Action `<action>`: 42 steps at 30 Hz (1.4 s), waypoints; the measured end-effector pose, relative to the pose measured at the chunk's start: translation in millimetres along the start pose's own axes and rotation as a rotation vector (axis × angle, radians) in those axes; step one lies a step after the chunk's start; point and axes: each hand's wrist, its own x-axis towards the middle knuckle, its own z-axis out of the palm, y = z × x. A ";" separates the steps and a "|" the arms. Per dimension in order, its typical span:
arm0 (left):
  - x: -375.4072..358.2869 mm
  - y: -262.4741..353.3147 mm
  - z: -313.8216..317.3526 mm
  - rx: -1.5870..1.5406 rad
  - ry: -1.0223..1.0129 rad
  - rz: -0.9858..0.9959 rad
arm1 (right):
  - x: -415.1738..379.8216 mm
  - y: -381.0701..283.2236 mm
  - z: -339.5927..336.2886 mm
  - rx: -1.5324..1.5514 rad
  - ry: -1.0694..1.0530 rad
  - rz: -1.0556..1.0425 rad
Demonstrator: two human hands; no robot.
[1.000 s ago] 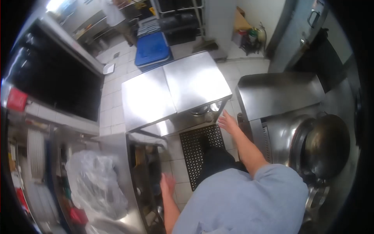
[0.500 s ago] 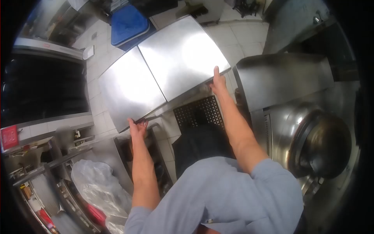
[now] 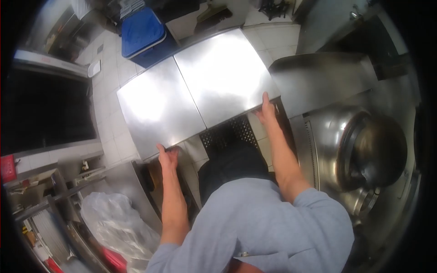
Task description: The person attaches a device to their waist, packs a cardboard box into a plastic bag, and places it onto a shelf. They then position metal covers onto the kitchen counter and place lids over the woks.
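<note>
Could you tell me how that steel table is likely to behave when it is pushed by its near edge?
The steel table looks rigid, so it probably moves as one piece. Both hands, left hand and right hand, grip its edge, suggesting weight. On the tiled floor it may slide.

White tiled floor (image 3: 109,136) with a black perforated mat (image 3: 230,134); a blue bin (image 3: 142,31) sits beyond, a large wok (image 3: 380,154) right, steel shelving (image 3: 54,200) left, under bright overhead glare
</note>
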 end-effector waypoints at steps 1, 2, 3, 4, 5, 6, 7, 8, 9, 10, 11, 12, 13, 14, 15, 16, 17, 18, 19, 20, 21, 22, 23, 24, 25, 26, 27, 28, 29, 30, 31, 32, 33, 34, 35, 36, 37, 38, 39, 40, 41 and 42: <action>-5.3 0.0 -3.4 0.020 -0.003 -0.002 | -2.0 6.8 -10.0 0.057 -0.024 0.007; -9.8 -2.0 -2.9 0.040 -0.014 -0.007 | -13.0 9.1 -15.9 0.071 -0.008 -0.008; -16.8 -3.0 -3.1 0.038 -0.012 -0.021 | -21.5 12.2 -23.9 0.064 0.015 -0.018; -24.9 -3.3 -4.7 0.038 -0.009 -0.033 | -28.9 17.1 -32.0 0.059 0.037 -0.027; -29.8 -5.0 -7.3 0.049 -0.004 -0.034 | -35.1 20.7 -41.0 0.048 0.052 -0.016; -33.9 -5.7 -11.7 0.060 0.003 -0.034 | -40.9 25.1 -50.8 0.038 0.066 -0.003; -34.4 -6.5 -17.1 0.061 -0.021 -0.040 | -45.1 27.8 -57.6 0.026 0.078 0.007; -35.0 -8.0 -23.3 0.059 -0.041 -0.046 | -50.7 30.8 -62.6 0.047 0.077 -0.006; -36.9 -8.8 -29.3 0.070 -0.053 -0.053 | -57.0 34.6 -66.7 0.064 0.075 -0.016; -39.5 -12.2 -35.2 0.075 -0.061 -0.059 | -61.4 36.3 -70.9 0.074 0.071 -0.025; -44.3 -15.5 -41.9 0.077 -0.062 -0.063 | -64.1 39.0 -76.6 0.077 0.082 -0.021; -50.4 -18.6 -45.1 0.080 -0.076 -0.066 | -64.8 40.3 -81.4 0.076 0.088 -0.015; -57.5 -21.6 -49.6 0.080 -0.084 -0.065 | -65.8 42.6 -86.3 0.071 0.090 -0.003; -64.2 -24.3 -55.4 0.080 -0.090 -0.062 | -71.8 42.7 -88.4 0.070 0.095 -0.008; -66.8 -28.1 -62.1 0.060 -0.098 -0.066 | -77.9 44.3 -92.9 0.074 0.101 -0.013; -70.1 -29.8 -69.0 0.068 -0.087 -0.071 | -83.9 45.7 -97.8 0.080 0.108 -0.019; -74.8 -31.6 -73.6 0.076 -0.077 -0.078 | -87.7 48.1 -103.9 0.083 0.103 -0.014; -80.5 -34.2 -74.0 0.084 -0.065 -0.084 | -87.7 51.8 -111.6 0.084 0.097 -0.009; -88.8 -37.1 -76.4 0.062 -0.075 -0.073 | -88.9 56.5 -120.8 0.086 0.094 0.000; -96.4 -38.5 -80.9 0.070 -0.079 -0.081 | -93.7 59.1 -128.5 0.074 0.114 0.027; -102.8 -40.7 -85.2 0.074 -0.085 -0.087 | -95.3 59.3 -134.4 0.061 0.131 0.051; -106.4 -44.0 -87.4 0.074 -0.089 -0.092 | -95.5 59.0 -139.4 0.045 0.144 0.076; -114.2 -44.1 -90.4 0.112 -0.073 -0.124 | -98.6 59.3 -141.3 0.049 0.174 0.082; -118.3 -45.2 -93.5 0.125 -0.076 -0.124 | -97.5 58.5 -143.0 0.040 0.146 0.076; -118.9 -43.2 -96.0 0.151 -0.079 -0.128 | -97.9 60.7 -145.9 0.042 0.125 0.075; -119.5 -40.9 -98.8 0.185 -0.085 -0.140 | -99.4 64.7 -149.7 0.050 0.113 0.070; -122.5 -38.6 -96.9 0.174 -0.096 -0.140 | -99.2 65.7 -150.5 0.046 0.110 0.064; -124.1 -36.6 -93.0 0.171 -0.109 -0.147 | -97.2 67.3 -150.1 0.031 0.136 0.052; -124.1 -33.8 -90.9 0.179 -0.123 -0.165 | -94.3 72.9 -152.3 0.023 0.176 0.043; -118.3 -31.2 -95.8 0.172 -0.135 -0.196 | -82.6 85.7 -161.4 0.085 0.071 -0.057; -114.0 -27.2 -103.2 0.179 -0.136 -0.236 | -77.0 93.4 -168.6 0.035 0.060 -0.100; -116.3 -22.0 -103.4 0.176 -0.161 -0.270 | -85.8 85.2 -170.7 -0.083 0.054 -0.028; -122.3 -20.6 -96.8 0.216 -0.137 -0.270 | -78.0 88.3 -174.2 -0.109 0.072 -0.035; -124.7 -20.4 -89.2 0.241 -0.119 -0.258 | -70.8 92.0 -178.2 -0.135 0.091 -0.042; -122.1 -16.5 -87.0 0.241 -0.123 -0.273 | -77.0 83.0 -172.4 -0.108 0.058 -0.005; -118.7 -14.9 -85.5 0.228 -0.129 -0.285 | -93.1 67.2 -162.7 -0.122 0.028 -0.006; -119.9 -16.5 -89.4 0.201 -0.125 -0.296 | -104.2 59.2 -157.7 -0.100 -0.054 -0.019; -118.2 -15.6 -92.2 0.192 -0.145 -0.315 | -108.3 60.3 -157.2 -0.118 0.009 -0.008; -118.4 -16.5 -95.1 0.191 -0.145 -0.316 | -110.0 59.8 -153.2 -0.133 0.062 -0.008; -117.8 -16.0 -92.6 0.188 -0.160 -0.311 | -111.4 55.7 -147.1 -0.143 0.110 -0.022; -116.1 -16.0 -90.3 0.167 -0.169 -0.310 | -114.6 52.7 -143.0 -0.150 0.090 -0.027; -117.0 -15.1 -90.9 0.156 -0.174 -0.313 | -110.1 57.0 -146.9 -0.127 0.067 -0.002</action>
